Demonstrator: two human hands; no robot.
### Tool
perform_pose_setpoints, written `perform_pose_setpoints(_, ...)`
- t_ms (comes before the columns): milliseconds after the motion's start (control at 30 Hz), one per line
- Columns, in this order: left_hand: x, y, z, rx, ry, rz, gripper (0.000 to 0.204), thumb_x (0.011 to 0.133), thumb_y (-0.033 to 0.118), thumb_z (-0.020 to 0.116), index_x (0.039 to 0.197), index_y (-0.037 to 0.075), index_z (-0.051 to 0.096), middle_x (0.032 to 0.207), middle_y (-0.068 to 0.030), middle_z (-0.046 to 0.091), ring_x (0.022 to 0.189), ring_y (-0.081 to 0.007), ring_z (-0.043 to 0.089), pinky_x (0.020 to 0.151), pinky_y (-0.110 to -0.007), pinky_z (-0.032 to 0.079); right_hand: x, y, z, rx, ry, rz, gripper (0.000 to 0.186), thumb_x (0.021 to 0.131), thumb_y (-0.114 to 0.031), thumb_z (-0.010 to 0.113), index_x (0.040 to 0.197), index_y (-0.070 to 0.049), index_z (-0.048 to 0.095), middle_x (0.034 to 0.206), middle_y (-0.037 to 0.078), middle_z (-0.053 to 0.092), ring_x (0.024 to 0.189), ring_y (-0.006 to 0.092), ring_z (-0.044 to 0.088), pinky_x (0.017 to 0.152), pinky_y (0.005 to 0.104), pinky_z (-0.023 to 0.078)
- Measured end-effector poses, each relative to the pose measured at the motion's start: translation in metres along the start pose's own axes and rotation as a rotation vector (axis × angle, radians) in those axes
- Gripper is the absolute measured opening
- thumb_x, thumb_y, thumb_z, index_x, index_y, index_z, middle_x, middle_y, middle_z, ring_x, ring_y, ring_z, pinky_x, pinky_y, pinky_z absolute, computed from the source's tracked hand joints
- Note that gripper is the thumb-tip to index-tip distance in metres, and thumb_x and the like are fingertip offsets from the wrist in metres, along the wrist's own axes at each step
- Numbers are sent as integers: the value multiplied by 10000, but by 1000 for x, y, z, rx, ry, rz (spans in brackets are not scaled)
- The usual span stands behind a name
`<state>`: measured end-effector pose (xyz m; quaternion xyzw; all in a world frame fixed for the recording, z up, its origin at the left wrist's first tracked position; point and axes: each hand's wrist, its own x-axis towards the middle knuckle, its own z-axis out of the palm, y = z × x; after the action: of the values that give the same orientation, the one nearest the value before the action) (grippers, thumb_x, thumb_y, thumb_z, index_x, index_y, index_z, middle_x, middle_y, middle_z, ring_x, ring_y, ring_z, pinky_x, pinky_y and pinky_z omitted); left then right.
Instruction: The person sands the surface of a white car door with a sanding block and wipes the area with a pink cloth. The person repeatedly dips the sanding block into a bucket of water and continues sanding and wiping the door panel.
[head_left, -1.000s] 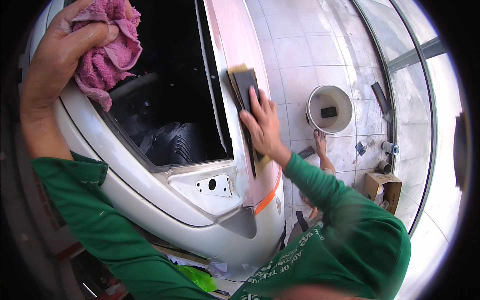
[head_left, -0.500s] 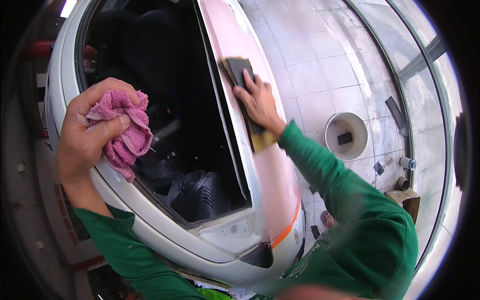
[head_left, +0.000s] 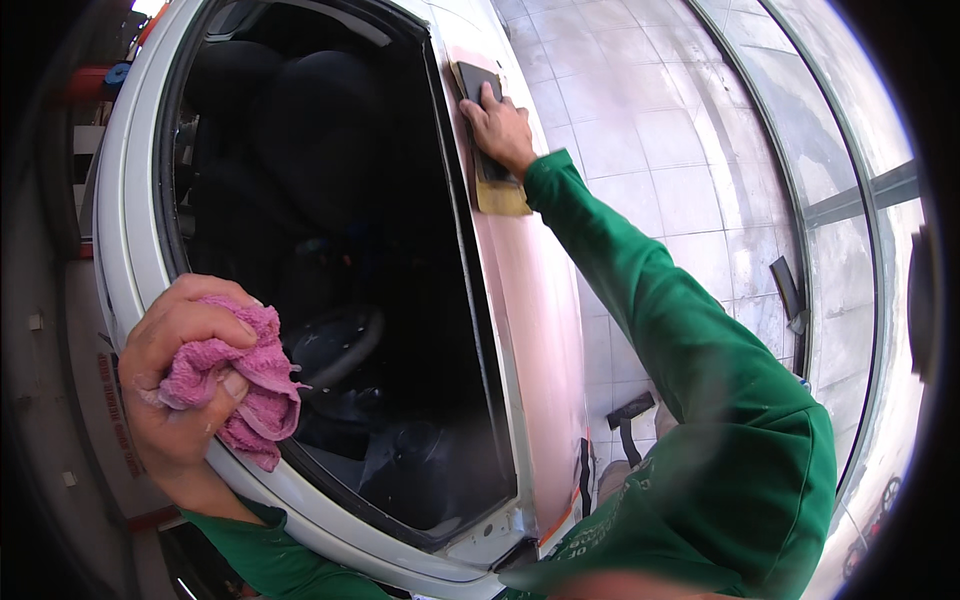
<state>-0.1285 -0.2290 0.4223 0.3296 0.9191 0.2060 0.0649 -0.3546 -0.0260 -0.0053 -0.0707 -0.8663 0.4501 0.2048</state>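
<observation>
My left hand [head_left: 165, 380] is closed around a crumpled pink towel [head_left: 262, 385], above the car's pale roof edge beside the window opening. Farther off, my right hand [head_left: 503, 130] grips a dark sanding block [head_left: 478, 77], its palm and fingers laid over the top. Yellowish sandpaper [head_left: 505, 200] sticks out from the block's near end. The block lies lengthwise on the car's pinkish side panel [head_left: 535, 340], just right of the window opening. My right hand hides part of the block.
Through the window opening, the dark interior shows a steering wheel [head_left: 345, 345]. Right of the car is a tiled floor [head_left: 670, 190], with a dark strip-shaped piece [head_left: 787, 287] lying by a framed glass wall [head_left: 840, 250]. Another dark block [head_left: 630, 408] lies near my feet.
My right hand and the sanding block are farther along the panel. My left hand with the towel sits lower in view. The bucket on the floor has gone out of sight as the view shifted.
</observation>
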Motion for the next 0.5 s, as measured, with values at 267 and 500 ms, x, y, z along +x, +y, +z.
perform_pose_setpoints(267,-4,-5,1,0,-54,-72,275,670,111,768,943,96,748,1028,-170,705,903,-277,731,791,-355,587,-259,-30,-78,151,-221,-159,713,1045,-370,559,1598,23,337,1566,404,319,1306,557,428,1141,595,347)
perform_pose_setpoints(500,9,-2,-3,-61,-59,-2,273,688,75,783,959,83,746,1025,-167,692,887,-273,734,745,-340,586,101,14,-12,-154,-10,-95,356,1072,-328,411,1240,-223,707,1541,243,498,1203,462,580,994,536,455)
